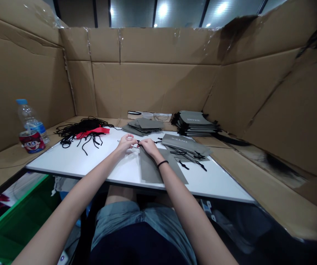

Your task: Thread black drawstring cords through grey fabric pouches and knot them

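My left hand (pixel 126 143) and my right hand (pixel 148 147) meet above the middle of a white board table (pixel 64 156), pinching a thin black cord (pixel 137 144) between them. Under my right wrist lies a flat grey paper bag (pixel 150 171). To the right rests another grey bag (pixel 186 144) with loose black cords (pixel 187 154) on it. A tangled pile of black cords (pixel 77 130) with a red ribbon (pixel 93 131) lies at the table's left. Behind my hands is a low stack of grey bags (pixel 143 125).
A taller stack of grey bags with black handles (pixel 194 123) stands at the back right. A plastic water bottle (pixel 31 117) and a printed can (pixel 32 141) stand at the left. Cardboard walls (pixel 158 84) surround the table. A green crate (pixel 17 209) sits below left.
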